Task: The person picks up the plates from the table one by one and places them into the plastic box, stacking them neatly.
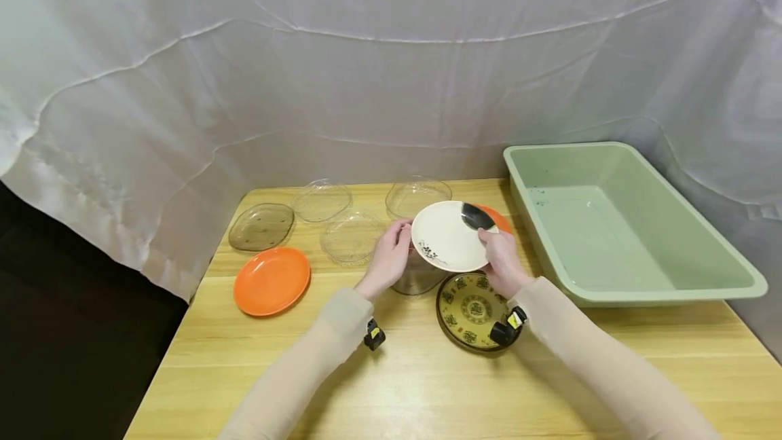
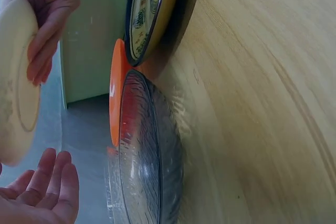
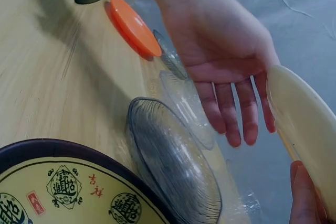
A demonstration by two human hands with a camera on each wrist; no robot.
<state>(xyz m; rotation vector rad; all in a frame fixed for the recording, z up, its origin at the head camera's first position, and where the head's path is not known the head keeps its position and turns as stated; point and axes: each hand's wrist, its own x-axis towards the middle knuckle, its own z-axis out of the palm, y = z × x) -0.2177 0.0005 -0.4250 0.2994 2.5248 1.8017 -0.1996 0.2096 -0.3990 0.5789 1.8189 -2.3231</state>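
A white plate (image 1: 451, 240) with a black patch and a small dark floral print is held above the table, slightly tilted. My right hand (image 1: 504, 260) grips its right edge, thumb on top and fingers (image 2: 39, 59) underneath. At the opposite edge is my left hand (image 1: 389, 253), its fingers extended and apart in the right wrist view; its thumb side meets the rim. Beneath the plate sits a dark-tinted glass dish (image 3: 176, 161), partly hidden in the head view. A yellow patterned plate (image 1: 473, 307) with a dark rim lies under my right wrist.
A large green basin (image 1: 611, 243) stands on the right. Orange plates (image 1: 271, 282) lie at left and partly hidden behind the white plate. A smoky glass plate (image 1: 261, 227) and several clear glass dishes (image 1: 352, 236) spread across the back. Grey cloth (image 1: 391, 87) hangs behind the table.
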